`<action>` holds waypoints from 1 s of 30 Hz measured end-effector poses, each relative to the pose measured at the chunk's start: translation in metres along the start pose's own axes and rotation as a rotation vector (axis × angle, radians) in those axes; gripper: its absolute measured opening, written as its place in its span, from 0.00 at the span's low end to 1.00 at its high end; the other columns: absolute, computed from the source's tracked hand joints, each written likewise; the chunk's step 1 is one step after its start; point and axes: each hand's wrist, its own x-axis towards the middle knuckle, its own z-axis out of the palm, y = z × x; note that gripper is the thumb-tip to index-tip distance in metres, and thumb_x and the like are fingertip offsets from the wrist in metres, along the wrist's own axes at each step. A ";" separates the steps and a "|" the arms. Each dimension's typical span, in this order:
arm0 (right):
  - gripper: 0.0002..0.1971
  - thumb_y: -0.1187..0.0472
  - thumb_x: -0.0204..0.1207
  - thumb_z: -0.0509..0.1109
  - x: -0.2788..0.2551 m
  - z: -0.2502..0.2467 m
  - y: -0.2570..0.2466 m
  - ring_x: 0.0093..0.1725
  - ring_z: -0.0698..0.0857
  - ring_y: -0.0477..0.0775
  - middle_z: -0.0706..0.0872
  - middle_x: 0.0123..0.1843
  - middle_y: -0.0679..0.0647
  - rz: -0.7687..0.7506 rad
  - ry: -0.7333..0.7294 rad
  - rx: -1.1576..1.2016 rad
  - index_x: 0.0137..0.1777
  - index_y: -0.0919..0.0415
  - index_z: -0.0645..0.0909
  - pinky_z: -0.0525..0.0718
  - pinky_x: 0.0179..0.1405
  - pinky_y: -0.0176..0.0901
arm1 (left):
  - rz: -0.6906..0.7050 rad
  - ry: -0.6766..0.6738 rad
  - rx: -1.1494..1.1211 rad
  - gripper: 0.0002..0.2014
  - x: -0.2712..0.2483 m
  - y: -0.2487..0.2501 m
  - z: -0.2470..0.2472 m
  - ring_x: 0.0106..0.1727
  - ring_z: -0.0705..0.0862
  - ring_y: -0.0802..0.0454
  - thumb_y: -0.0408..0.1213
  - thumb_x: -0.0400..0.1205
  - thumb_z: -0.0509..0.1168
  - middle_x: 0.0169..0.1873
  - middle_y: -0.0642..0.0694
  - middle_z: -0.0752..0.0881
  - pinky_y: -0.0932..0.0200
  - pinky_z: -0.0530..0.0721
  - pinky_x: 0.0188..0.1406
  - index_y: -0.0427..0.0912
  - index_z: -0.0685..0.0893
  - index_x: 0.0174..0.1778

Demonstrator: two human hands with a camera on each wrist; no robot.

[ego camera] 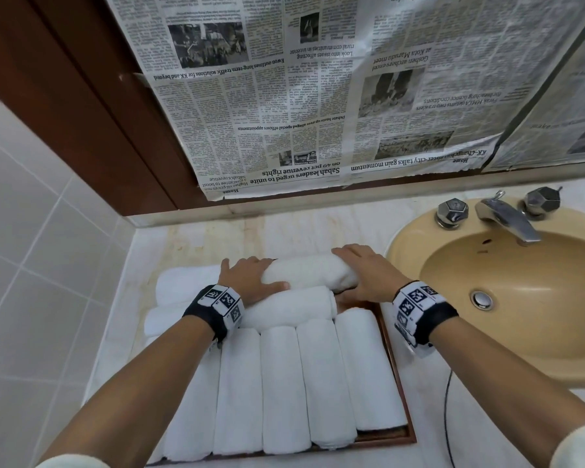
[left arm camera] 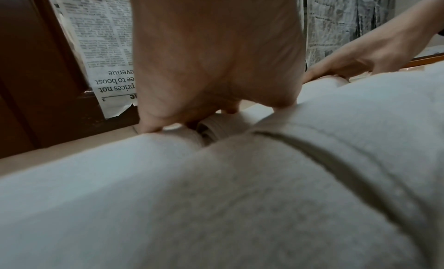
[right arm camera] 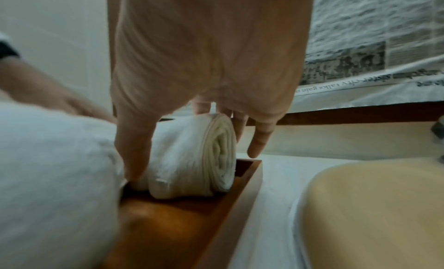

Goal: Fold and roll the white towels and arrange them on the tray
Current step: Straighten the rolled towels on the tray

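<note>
The rolled towel [ego camera: 309,272] lies crosswise at the far end of the wooden tray [ego camera: 398,383], behind another crosswise roll [ego camera: 289,307] and a row of lengthwise rolls [ego camera: 286,390]. The left hand [ego camera: 250,282] and right hand [ego camera: 363,275] each curl round one end, probably to keep the coil tight while seating it. The tray's left rim is hidden under towels, and the left fingertips sit out of sight behind the roll.

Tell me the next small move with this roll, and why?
Probably ease the roll down and let go. Both hands, left hand and right hand, hold it at the tray's far end, its right end already on the tray floor, beside another crosswise roll.
</note>
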 end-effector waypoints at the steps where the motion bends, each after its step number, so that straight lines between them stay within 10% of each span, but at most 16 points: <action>1: 0.51 0.44 0.64 0.81 0.000 0.002 0.000 0.77 0.64 0.54 0.65 0.79 0.48 0.005 0.005 -0.038 0.84 0.49 0.57 0.71 0.74 0.53 | 0.003 -0.007 -0.009 0.39 0.000 -0.001 -0.001 0.75 0.73 0.48 0.78 0.75 0.53 0.73 0.51 0.77 0.31 0.53 0.79 0.64 0.65 0.81; 7: 0.41 0.55 0.66 0.77 0.003 0.012 0.004 0.71 0.73 0.58 0.72 0.74 0.51 0.013 0.083 -0.185 0.80 0.52 0.64 0.77 0.60 0.53 | -0.016 -0.040 0.039 0.37 0.001 0.000 -0.010 0.74 0.73 0.46 0.77 0.74 0.57 0.70 0.53 0.79 0.26 0.54 0.77 0.68 0.67 0.79; 13: 0.39 0.41 0.62 0.74 0.006 0.017 0.005 0.64 0.77 0.56 0.78 0.66 0.50 -0.003 0.161 -0.328 0.73 0.54 0.71 0.77 0.56 0.51 | -0.018 -0.046 0.017 0.38 0.003 0.001 -0.012 0.74 0.74 0.47 0.75 0.74 0.61 0.70 0.55 0.80 0.27 0.53 0.79 0.64 0.68 0.79; 30: 0.39 0.51 0.62 0.80 0.009 0.009 0.027 0.65 0.74 0.55 0.78 0.67 0.50 -0.060 0.108 0.002 0.75 0.52 0.73 0.72 0.65 0.47 | -0.041 -0.027 -0.012 0.33 0.005 -0.010 -0.011 0.71 0.76 0.47 0.68 0.74 0.68 0.64 0.55 0.83 0.27 0.54 0.78 0.65 0.73 0.75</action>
